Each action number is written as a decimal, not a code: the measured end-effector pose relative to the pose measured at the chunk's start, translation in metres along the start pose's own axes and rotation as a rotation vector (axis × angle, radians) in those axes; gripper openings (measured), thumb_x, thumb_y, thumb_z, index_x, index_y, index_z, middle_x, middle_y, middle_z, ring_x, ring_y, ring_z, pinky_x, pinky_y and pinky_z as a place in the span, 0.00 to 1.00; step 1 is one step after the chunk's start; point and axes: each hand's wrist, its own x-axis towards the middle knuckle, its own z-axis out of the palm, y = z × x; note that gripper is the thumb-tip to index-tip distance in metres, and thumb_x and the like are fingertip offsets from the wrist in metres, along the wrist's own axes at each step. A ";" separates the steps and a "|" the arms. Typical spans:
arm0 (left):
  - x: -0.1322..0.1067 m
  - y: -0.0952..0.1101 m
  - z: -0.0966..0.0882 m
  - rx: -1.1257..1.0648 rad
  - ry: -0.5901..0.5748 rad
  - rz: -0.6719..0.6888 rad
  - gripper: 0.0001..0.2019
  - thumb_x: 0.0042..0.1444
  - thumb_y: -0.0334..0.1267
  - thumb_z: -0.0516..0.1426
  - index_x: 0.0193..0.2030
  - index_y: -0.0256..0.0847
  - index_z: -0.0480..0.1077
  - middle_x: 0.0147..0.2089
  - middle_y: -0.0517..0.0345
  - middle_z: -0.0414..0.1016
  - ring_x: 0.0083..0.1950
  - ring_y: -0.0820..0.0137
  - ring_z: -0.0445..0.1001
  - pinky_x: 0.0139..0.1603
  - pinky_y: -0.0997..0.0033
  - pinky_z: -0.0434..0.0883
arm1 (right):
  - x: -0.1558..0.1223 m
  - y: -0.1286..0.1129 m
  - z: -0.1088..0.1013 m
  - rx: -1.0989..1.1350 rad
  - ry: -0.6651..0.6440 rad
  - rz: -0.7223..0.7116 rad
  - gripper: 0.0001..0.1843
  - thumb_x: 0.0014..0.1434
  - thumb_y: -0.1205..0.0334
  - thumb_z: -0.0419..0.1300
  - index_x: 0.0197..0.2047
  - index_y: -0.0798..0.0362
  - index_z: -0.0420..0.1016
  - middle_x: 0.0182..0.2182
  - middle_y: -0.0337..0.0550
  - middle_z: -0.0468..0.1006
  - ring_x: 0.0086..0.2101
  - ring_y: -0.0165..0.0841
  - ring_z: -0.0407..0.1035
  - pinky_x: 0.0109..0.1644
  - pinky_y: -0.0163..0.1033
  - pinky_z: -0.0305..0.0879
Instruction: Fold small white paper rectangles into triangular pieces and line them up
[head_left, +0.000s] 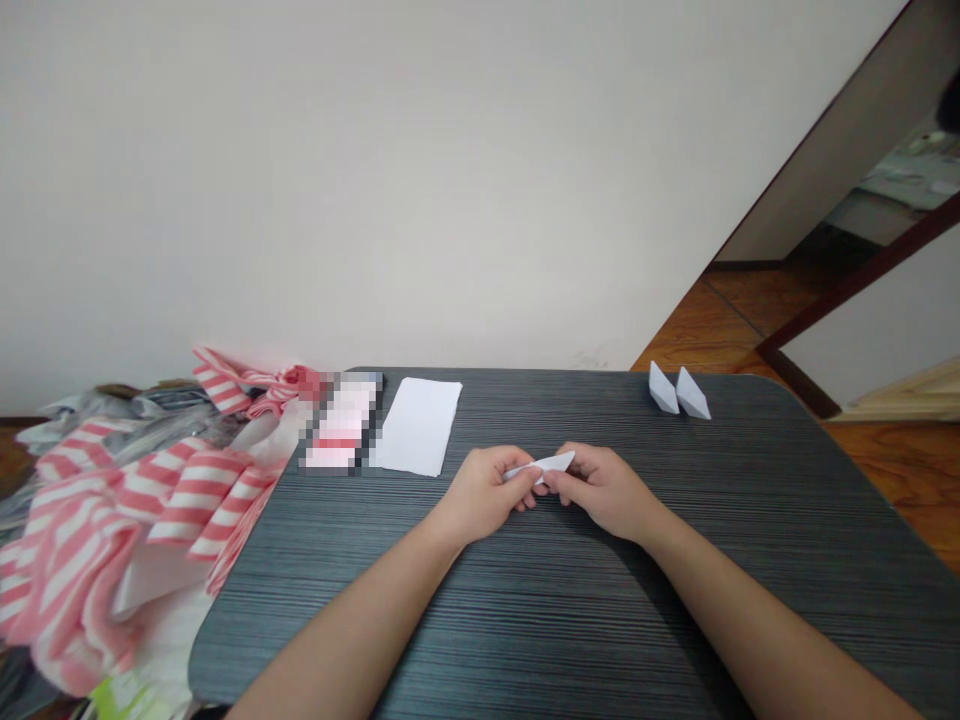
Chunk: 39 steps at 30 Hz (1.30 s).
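Observation:
Between both hands, above the middle of the dark table, is a small folded white paper with a pointed right end. My left hand pinches its left part between thumb and fingers. With thumb and fingertips, my right hand grips its lower edge near the right end. Fingers hide part of the folds. At the far right of the table stand two folded paper boats, side by side. A stack of white paper sheets lies beyond my left hand.
A blurred-out flat object, perhaps a phone, lies left of the sheets. Red-and-white striped cloth and plastic bags are heaped beside the table's left edge. A pale wall rises behind the table; wooden floor shows at the right.

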 end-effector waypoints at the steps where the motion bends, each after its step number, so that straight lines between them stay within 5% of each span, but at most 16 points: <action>1: 0.000 0.000 0.000 0.003 -0.001 0.000 0.13 0.57 0.43 0.54 0.32 0.34 0.73 0.29 0.53 0.75 0.26 0.75 0.71 0.28 0.76 0.69 | 0.000 -0.001 0.000 -0.008 -0.002 -0.003 0.08 0.59 0.59 0.56 0.32 0.54 0.71 0.22 0.38 0.72 0.23 0.29 0.65 0.27 0.33 0.59; 22: 0.000 0.003 -0.005 0.066 -0.109 -0.020 0.17 0.60 0.44 0.50 0.32 0.33 0.74 0.23 0.56 0.71 0.23 0.77 0.67 0.26 0.77 0.66 | -0.001 -0.002 -0.002 -0.047 -0.035 0.021 0.11 0.61 0.59 0.53 0.31 0.55 0.68 0.21 0.37 0.70 0.22 0.27 0.64 0.27 0.32 0.60; 30: -0.001 0.005 -0.002 0.096 -0.137 -0.053 0.14 0.57 0.43 0.53 0.33 0.34 0.72 0.30 0.53 0.76 0.24 0.76 0.68 0.24 0.79 0.64 | -0.001 -0.005 -0.006 -0.162 0.043 0.000 0.13 0.62 0.59 0.52 0.27 0.54 0.66 0.19 0.36 0.69 0.21 0.27 0.64 0.28 0.33 0.59; 39: -0.001 0.003 -0.004 0.128 -0.141 -0.037 0.15 0.57 0.43 0.52 0.32 0.34 0.73 0.27 0.54 0.76 0.23 0.77 0.67 0.23 0.79 0.62 | 0.001 -0.003 -0.001 -0.007 -0.043 -0.010 0.08 0.60 0.61 0.55 0.33 0.55 0.71 0.24 0.39 0.73 0.23 0.27 0.65 0.28 0.32 0.61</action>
